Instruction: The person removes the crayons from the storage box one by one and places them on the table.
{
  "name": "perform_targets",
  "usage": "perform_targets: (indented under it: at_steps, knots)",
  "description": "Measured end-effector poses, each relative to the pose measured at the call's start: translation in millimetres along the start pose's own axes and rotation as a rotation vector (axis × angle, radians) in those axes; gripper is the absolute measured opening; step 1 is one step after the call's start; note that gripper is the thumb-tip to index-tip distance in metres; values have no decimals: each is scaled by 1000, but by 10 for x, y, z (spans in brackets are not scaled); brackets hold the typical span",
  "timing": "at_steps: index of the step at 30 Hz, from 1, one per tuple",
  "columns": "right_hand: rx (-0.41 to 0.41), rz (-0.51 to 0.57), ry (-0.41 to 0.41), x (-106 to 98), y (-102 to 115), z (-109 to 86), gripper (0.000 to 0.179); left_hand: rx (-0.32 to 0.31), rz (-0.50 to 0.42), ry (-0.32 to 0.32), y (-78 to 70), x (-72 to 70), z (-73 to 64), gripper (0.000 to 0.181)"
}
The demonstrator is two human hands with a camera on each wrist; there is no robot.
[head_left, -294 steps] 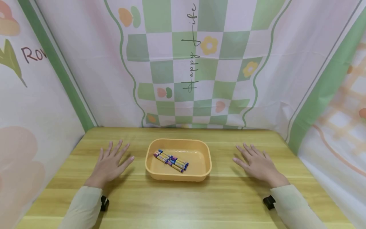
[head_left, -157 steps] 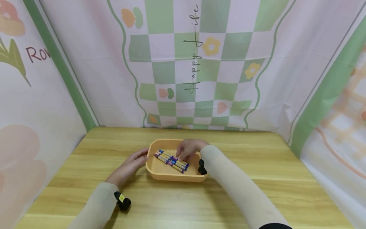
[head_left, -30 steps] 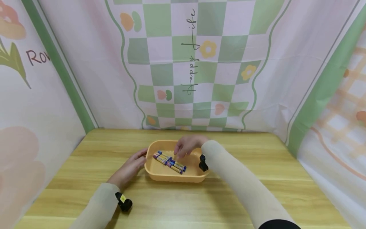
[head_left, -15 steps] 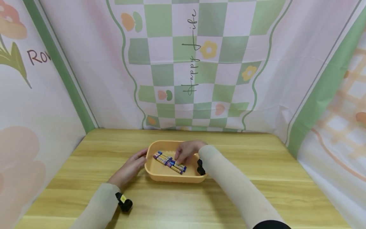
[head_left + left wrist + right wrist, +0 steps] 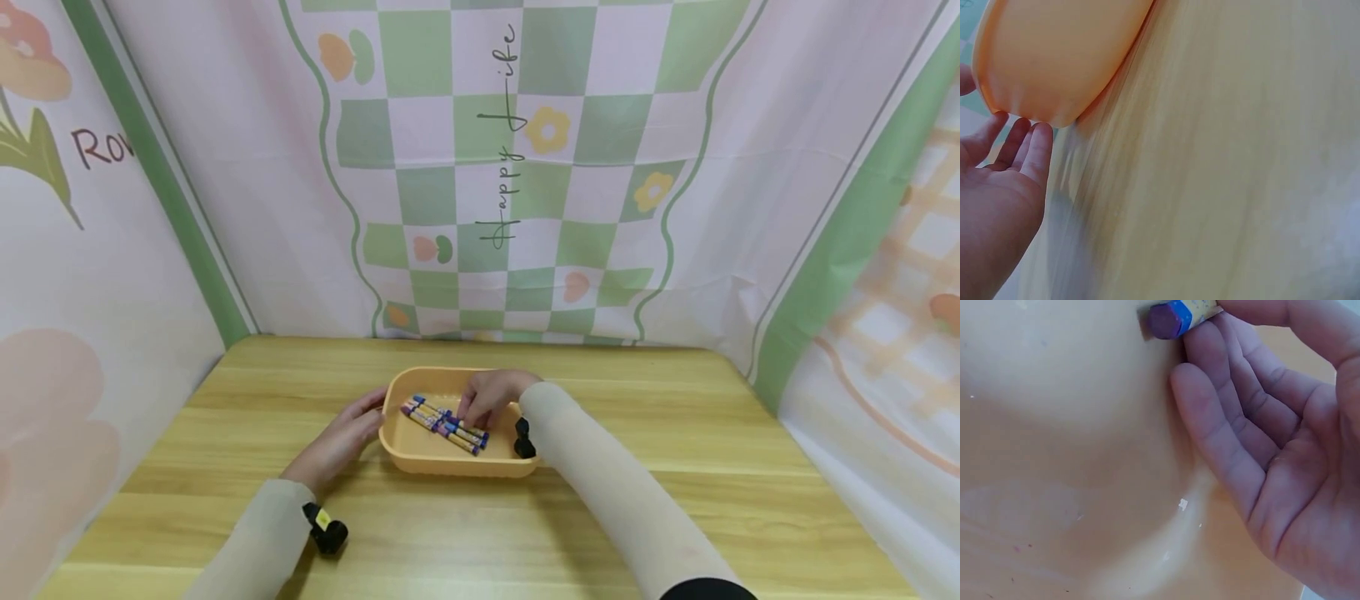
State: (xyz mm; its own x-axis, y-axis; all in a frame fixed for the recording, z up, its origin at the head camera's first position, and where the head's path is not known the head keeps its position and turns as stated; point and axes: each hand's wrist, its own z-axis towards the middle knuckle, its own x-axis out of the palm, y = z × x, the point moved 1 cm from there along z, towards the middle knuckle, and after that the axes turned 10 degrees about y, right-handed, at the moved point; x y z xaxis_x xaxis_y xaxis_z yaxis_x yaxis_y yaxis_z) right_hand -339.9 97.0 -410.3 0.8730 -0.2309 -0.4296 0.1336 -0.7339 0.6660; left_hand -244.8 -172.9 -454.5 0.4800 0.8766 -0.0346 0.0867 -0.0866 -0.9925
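A yellow-orange plastic basket (image 5: 461, 467) stands on the wooden table, with several crayons (image 5: 422, 417) in yellow wrappers with blue bands lying slantwise inside. My left hand (image 5: 337, 442) is at its left end; in the left wrist view the fingertips (image 5: 1040, 134) touch the basket's outer wall, fingers mostly straight. Reaching in over the right side, my right hand (image 5: 491, 396) pinches a crayon at the right part of the group. The right wrist view shows that crayon (image 5: 1179, 317), its purple end sticking out between thumb and fingers; its other end is hidden.
The wooden table (image 5: 450, 533) runs back to a hanging cloth (image 5: 495, 192) with green checks. More printed cloth (image 5: 97, 275) closes off the left side. Each wrist carries a small black camera (image 5: 326, 531).
Both hands lay spread on the table at first, then came to the basket. Over the last second my right hand has lowered onto the crayons; my left hand has stayed put.
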Motion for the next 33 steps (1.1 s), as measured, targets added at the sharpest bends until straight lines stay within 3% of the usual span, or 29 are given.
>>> perform_targets:
  at_steps: [11, 21, 26, 33]
  knots:
    - [-43, -31, -24, -140, 66, -167, 16, -8, -5, -3, -9, 14, 5, 59]
    - [-26, -108, -88, -435, 127, -672, 29, -41, 11, -15, -12, 14, -12, 61]
    - [-30, -108, -122, -587, -8, -947, 33, -59, 6, -25, -12, 21, 3, 61]
    - [1, -83, -168, -696, -379, -1220, 34, -51, -12, -21, -5, 25, 7, 60]
